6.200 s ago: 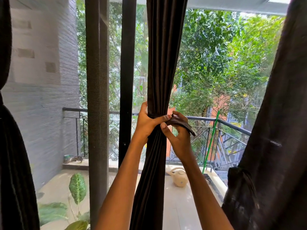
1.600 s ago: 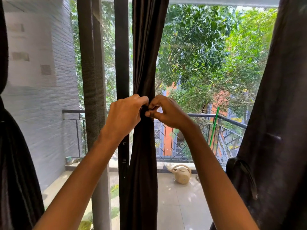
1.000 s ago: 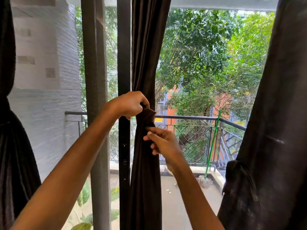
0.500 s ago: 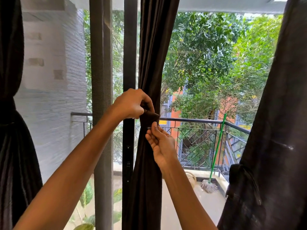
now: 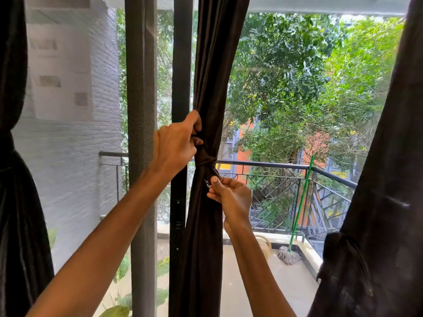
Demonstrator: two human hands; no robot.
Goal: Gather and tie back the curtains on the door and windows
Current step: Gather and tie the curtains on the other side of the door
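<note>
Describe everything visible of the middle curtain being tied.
The middle curtain is dark brown, matte cloth hanging in long vertical folds beside the dark door post. It is gathered into a narrow bundle and cinched at mid-height by a tie band of the same cloth, flaring above and below. The left hand grips the folds just above the band; the right hand pinches the band's tail end below it.

Looking out past a dark frame point(image 5: 182, 65) at a grey brick wall point(image 5: 68, 156) on the left, taking in a black railing point(image 5: 263, 164), pale floor point(image 5: 286, 282), a mop point(image 5: 288, 257) leaning in the corner, catching daylight through leafy trees point(image 5: 286, 76).
</note>
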